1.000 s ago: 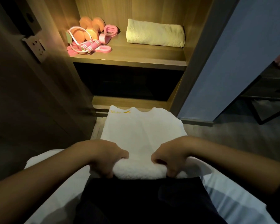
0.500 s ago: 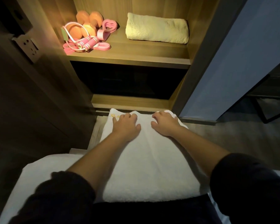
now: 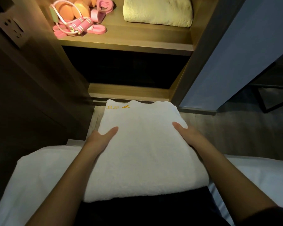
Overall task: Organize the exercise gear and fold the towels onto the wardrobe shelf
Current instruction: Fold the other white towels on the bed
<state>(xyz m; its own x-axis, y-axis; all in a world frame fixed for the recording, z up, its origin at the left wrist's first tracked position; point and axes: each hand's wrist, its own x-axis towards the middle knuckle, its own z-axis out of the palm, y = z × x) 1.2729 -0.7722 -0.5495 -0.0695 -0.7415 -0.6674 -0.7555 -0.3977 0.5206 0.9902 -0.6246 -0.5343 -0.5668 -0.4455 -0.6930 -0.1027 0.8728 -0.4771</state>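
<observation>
A folded white towel (image 3: 144,152) with a yellow logo lies on my lap at the bed's edge. My left hand (image 3: 100,139) holds its left side and my right hand (image 3: 189,136) its right side. Each thumb lies on top, and the fingers are hidden under the towel's edges. On the lit wardrobe shelf (image 3: 129,41) a folded yellow towel (image 3: 157,12) lies at the right. At the shelf's left sit orange dumbbells (image 3: 67,13), a pink jump rope (image 3: 82,25), a pink hand grip (image 3: 103,8) and a pink band (image 3: 96,30).
A white bed (image 3: 31,176) spreads under my arms. The open wardrobe door (image 3: 235,54) stands to the right, and a wall socket (image 3: 11,28) is on the panel at the left. Below the shelf is a dark compartment (image 3: 127,67).
My hands left the towel's near roll, pressed flat on its far edge, then drew back to its two sides. The towel now lies folded over.
</observation>
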